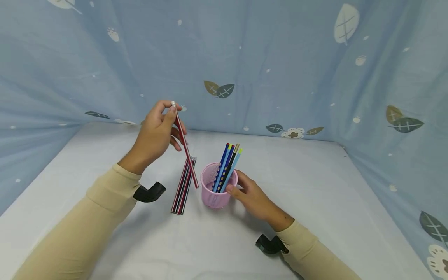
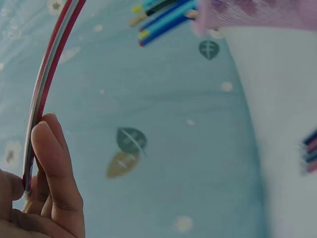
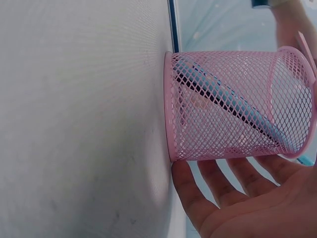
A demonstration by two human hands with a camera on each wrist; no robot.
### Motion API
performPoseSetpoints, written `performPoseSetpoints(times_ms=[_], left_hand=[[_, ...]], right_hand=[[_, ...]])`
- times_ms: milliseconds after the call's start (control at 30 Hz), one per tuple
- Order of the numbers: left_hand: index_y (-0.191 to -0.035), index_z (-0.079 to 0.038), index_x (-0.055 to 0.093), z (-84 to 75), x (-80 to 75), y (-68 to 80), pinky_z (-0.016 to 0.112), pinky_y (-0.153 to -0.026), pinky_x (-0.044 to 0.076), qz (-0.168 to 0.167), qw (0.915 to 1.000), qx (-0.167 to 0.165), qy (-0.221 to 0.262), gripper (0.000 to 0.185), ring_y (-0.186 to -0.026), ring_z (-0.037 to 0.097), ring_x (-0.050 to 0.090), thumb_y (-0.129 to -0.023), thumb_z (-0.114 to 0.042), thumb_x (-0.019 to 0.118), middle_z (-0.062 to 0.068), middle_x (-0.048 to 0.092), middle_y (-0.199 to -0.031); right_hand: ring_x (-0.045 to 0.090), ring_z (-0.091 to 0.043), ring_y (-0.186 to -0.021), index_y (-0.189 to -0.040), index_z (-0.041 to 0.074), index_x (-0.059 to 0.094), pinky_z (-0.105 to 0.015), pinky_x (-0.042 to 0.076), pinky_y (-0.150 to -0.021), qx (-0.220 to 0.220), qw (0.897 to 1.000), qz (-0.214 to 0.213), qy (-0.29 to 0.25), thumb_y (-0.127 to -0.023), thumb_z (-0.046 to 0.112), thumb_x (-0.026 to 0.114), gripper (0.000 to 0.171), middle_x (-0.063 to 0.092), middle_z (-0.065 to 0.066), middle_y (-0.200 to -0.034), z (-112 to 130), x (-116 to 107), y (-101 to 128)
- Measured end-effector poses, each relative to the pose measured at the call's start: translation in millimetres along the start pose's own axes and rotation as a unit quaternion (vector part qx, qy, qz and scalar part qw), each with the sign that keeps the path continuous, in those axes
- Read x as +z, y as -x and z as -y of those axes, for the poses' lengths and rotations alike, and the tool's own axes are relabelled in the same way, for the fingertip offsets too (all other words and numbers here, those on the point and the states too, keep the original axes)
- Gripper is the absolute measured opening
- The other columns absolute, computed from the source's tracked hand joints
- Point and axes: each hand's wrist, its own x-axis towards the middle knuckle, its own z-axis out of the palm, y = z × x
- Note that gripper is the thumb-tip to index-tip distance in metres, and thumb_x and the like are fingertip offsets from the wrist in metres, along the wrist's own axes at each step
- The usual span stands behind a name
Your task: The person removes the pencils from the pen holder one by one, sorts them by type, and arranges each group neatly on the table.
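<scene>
My left hand [image 1: 154, 132] pinches a red striped pencil [image 1: 187, 152] near its white-tipped upper end, between thumb and fingers. The pencil slants down, its lower end just left of a pink mesh pencil cup [image 1: 214, 200]. Several blue, black and light-blue pencils [image 1: 221, 175] stand leaning inside that cup. With my right hand [image 1: 257, 200] I hold the cup from its right side, thumb at the rim and fingers along the mesh wall. In the right wrist view the cup's base [image 3: 169, 106] meets the white table surface.
Several red and black striped pencils [image 1: 180, 194] lie side by side on the white table [image 1: 308, 186], left of the cup. A blue leaf-patterned cloth [image 1: 297, 70] rises behind and at the sides. Black curved pieces [image 1: 148, 192] are worn at both wrists.
</scene>
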Motion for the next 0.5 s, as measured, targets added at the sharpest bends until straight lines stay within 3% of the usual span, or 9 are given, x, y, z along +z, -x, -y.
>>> performPoseSetpoints(times_ms=[233,500], left_hand=[[-0.132,-0.006,0.043,34.8,-9.2,9.3,0.039,-0.052,0.057,-0.004,0.9985,-0.054,-0.001,0.043,-0.058,0.03,0.064,-0.109,-0.04,0.03,0.008,0.065,-0.076],[-0.137,-0.005,0.039,59.8,-12.8,13.2,0.037,-0.054,0.058,0.045,0.9909,-0.127,-0.008,0.044,-0.053,0.021,0.063,-0.11,-0.039,0.03,0.009,0.064,-0.076]], right_hand=[[0.039,-0.032,-0.146,-0.159,0.02,0.026,-0.059,0.036,-0.113,-0.004,1.0,-0.004,-0.002,-0.102,0.039,0.055,0.067,0.04,-0.007,-0.158,1,-1,1],[0.041,-0.033,-0.145,-0.159,0.018,0.027,-0.059,0.038,-0.112,-0.009,1.0,-0.005,-0.005,-0.101,0.042,0.056,0.068,0.041,-0.008,-0.157,0,1,0]])
